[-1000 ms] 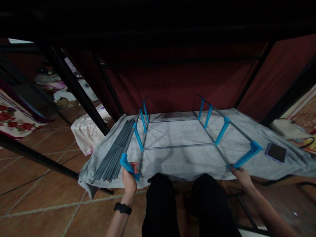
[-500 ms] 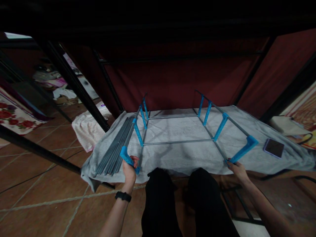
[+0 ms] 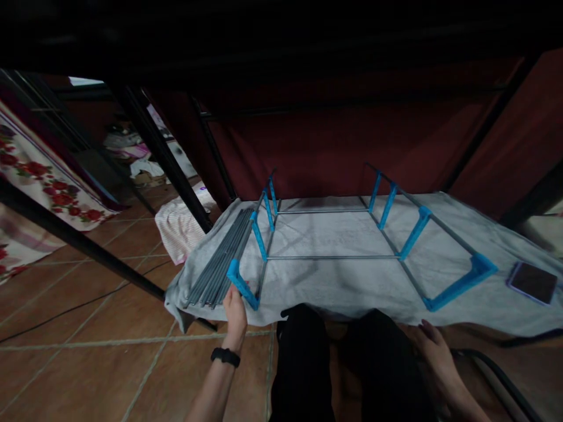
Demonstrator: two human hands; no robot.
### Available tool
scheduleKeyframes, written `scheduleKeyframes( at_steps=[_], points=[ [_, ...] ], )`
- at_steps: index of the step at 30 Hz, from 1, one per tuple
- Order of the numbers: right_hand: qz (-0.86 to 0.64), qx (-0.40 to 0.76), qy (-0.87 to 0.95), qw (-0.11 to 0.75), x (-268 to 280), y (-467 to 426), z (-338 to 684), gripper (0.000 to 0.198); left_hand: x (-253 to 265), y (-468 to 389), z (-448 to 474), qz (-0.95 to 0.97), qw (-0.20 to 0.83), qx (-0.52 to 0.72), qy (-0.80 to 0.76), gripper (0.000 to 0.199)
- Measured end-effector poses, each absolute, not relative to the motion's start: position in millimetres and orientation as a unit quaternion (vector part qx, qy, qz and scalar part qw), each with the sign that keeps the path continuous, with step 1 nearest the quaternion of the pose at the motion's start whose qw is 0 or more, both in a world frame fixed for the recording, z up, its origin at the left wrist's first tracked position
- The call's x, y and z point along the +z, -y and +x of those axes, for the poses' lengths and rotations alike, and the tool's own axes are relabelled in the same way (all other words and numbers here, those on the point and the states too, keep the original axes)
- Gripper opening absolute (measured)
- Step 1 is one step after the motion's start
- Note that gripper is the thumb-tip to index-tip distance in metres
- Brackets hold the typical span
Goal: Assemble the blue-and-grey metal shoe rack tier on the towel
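Observation:
A rack frame of grey metal tubes (image 3: 332, 257) and blue plastic brackets (image 3: 415, 232) stands on a bed-like surface covered by a grey cloth (image 3: 334, 287). My left hand (image 3: 236, 309) is at the front left blue bracket (image 3: 244, 285), fingers wrapped partly behind it. Some of those fingertips are hidden by the bracket. My right hand (image 3: 434, 347) hangs below the cloth's front edge, apart from the front right blue bracket (image 3: 460, 285). It is slightly blurred and holds nothing, fingers loosely apart. A bundle of loose grey tubes (image 3: 220, 261) lies left of the frame.
A phone (image 3: 532, 282) lies on the cloth at the right. Black metal posts (image 3: 167, 158) rise at the left, and a dark red curtain (image 3: 321, 152) hangs behind. My knees (image 3: 303, 351) are close to the front edge. A striped cloth (image 3: 180, 225) is further left.
My right hand has let go of the front right bracket and moved down, away from the frame. My left hand stays at the left bracket. The view has shifted left.

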State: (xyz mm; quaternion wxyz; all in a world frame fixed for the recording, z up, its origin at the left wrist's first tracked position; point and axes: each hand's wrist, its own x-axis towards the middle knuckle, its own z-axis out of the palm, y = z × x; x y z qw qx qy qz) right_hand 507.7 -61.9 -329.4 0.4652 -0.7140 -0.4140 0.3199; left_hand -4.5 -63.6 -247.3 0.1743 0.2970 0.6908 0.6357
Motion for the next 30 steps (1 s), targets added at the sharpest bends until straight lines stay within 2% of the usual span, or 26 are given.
scheduleKeyframes(
  at_steps=[4,10,15,23,30],
  points=[
    [-0.721,0.310,0.458,0.418,-334,71,495,0.060,-266,76,-52,0.301,0.057,0.553,-0.775,0.039],
    [-0.632,0.218,0.622,0.408,-328,39,478,0.042,-279,90,-92,0.478,-0.092,0.205,-0.849,0.033],
    [-0.568,0.174,0.696,0.403,-312,11,442,0.038,-270,82,-77,0.528,-0.120,-0.003,-0.841,0.035],
    [-0.549,0.154,0.760,0.312,-302,12,412,0.038,-254,52,-64,0.515,-0.049,-0.054,-0.854,0.036],
    [-0.586,0.139,0.739,0.301,-296,13,411,0.039,-255,43,-69,0.484,-0.012,-0.032,-0.874,0.032]
  ],
)
